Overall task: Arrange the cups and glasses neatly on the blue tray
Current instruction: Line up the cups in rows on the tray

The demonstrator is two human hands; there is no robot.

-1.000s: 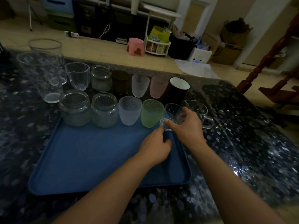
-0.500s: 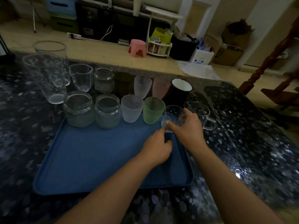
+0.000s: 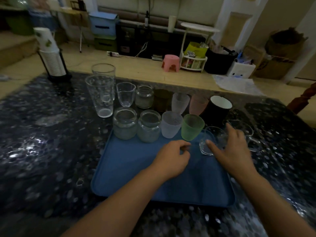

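Note:
A blue tray point(image 3: 136, 185) lies on the dark speckled table. Along its far edge stand two glass jars point(image 3: 125, 124) point(image 3: 149, 126), a frosted white cup point(image 3: 171, 124) and a green cup point(image 3: 192, 127). My right hand point(image 3: 230, 149) holds a small clear glass cup point(image 3: 212, 139), tilted, at the tray's far right, thumb on its near side. My left hand point(image 3: 172, 156) hovers over the tray with curled fingers, holding nothing, a little left of that cup. A clear handled mug point(image 3: 248, 134) stands just off the tray, partly behind my right hand.
Behind the tray on the table stand two tall glasses point(image 3: 101, 94), a clear tumbler point(image 3: 125, 94), a jar point(image 3: 144, 96), a dark cup point(image 3: 161, 100), a frosted cup point(image 3: 180, 102), a pink cup point(image 3: 198, 104) and a black cup point(image 3: 218, 106). A paper-cup stack point(image 3: 51, 55) stands far left.
My left hand has let go of the small clear cup and drawn back to the left. My right hand stays on the cup. The view has swung left.

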